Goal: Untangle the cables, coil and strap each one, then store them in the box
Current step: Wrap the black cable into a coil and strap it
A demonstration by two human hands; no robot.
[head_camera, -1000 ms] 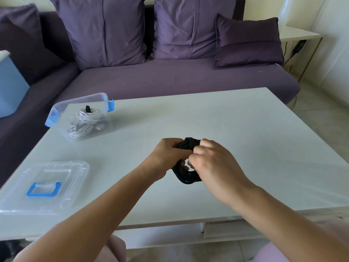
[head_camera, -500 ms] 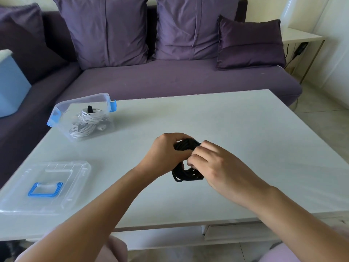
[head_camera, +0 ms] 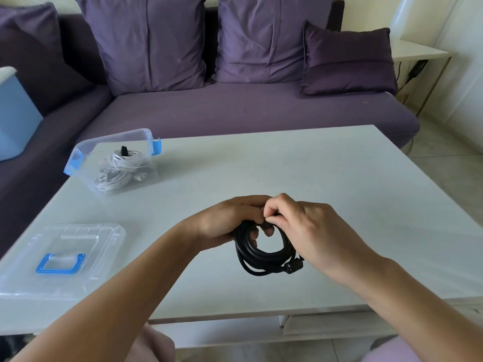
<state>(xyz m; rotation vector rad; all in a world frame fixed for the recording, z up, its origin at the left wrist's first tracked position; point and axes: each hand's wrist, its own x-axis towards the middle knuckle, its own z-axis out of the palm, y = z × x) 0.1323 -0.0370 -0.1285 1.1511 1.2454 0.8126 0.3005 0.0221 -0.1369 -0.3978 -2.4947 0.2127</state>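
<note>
Both hands' fingers (head_camera: 271,218) pinched shut on black cable coil's (head_camera: 257,253) top, loops hanging below

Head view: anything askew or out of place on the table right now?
Nothing stands out. The clear box sits tilted but holds the strapped white cable; its lid lies flat nearby. Both hands hold the coiled black cable together.

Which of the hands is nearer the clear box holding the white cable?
Left. The left hand grips the black cable on the side toward the box; the right hand is farther right.
</note>
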